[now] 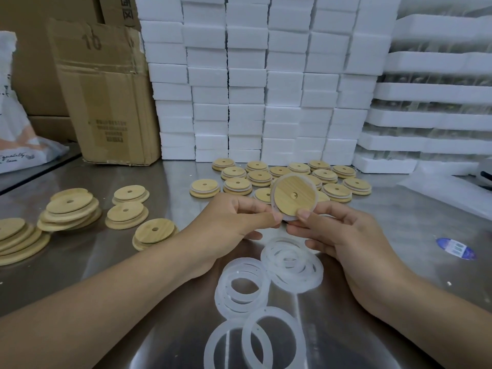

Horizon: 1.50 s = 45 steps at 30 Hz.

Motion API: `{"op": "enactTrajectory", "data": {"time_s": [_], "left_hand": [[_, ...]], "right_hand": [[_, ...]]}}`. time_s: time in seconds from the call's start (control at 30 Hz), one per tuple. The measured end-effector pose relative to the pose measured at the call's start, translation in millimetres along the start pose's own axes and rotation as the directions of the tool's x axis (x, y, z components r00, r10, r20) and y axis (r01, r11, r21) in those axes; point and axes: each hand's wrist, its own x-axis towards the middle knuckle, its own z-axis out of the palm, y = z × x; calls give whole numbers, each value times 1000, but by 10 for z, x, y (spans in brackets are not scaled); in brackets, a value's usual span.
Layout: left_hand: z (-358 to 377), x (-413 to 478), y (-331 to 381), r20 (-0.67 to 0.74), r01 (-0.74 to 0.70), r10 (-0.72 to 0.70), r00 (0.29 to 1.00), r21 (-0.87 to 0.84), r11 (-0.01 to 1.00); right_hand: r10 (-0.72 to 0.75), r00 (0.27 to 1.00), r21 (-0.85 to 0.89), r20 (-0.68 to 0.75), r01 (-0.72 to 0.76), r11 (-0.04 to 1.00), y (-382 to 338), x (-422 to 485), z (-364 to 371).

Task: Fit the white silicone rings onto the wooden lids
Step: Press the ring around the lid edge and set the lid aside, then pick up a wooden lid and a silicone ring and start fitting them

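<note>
A round wooden lid with a small centre hole is held tilted above the table, a white silicone ring around its rim. My left hand pinches its lower left edge and my right hand pinches its lower right edge. Loose white silicone rings lie in overlapping piles on the steel table below my hands. Bare wooden lids lie stacked at the left. Lids with white rings on them lie in rows behind the held lid.
White foam blocks are stacked in a wall at the back, with foam trays at the right. A worn cardboard box stands at the back left beside a plastic bag. A blue-and-white sticker lies at the right.
</note>
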Motion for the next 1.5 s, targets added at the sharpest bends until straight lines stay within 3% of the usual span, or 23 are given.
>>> {"op": "enactTrajectory", "data": {"time_s": [0.2, 0.47, 0.7, 0.93, 1.03, 1.17, 1.23, 1.33, 1.4, 1.5], "left_hand": [[-32, -8, -28, -10, 6, -6, 1000, -80, 997], [-81, -13, -17, -13, -11, 7, 1000, -314, 949], [-44, -14, -78, -53, -105, 99, 994, -121, 987], [-30, -25, -74, -88, -119, 110, 990, -96, 988], [-32, -9, -94, -135, -134, 118, 984, -111, 985], [-28, 5, -112, -154, -127, 114, 981, -82, 988], [-20, 4, -111, -151, -122, 112, 982, -61, 991], [-6, -1, -92, -147, -113, 107, 983, -34, 993], [2, -3, -91, -146, -108, 104, 984, -15, 994], [17, -11, -86, -140, -105, 105, 984, 8, 994]], "right_hand": [[-6, 997, -68, 75, 11, 998, -2, 44, -17], [-48, 992, -146, 117, 65, 987, 69, 71, -39], [-220, 973, -173, 73, 229, 958, 79, 44, -51], [-318, 944, -231, 82, 329, 916, 82, 80, -77], [-480, 875, -406, -67, 415, 814, 2, 220, -252], [-645, 760, -825, -81, 312, 471, -115, 406, -660], [-629, 774, -914, -73, 199, 352, -104, 473, -835], [-497, 865, -965, -69, 68, 253, -49, 557, -970], [-405, 914, -976, -24, 67, 208, 10, 576, -976], [-375, 926, -982, 34, 101, 161, 68, 574, -963]]}}
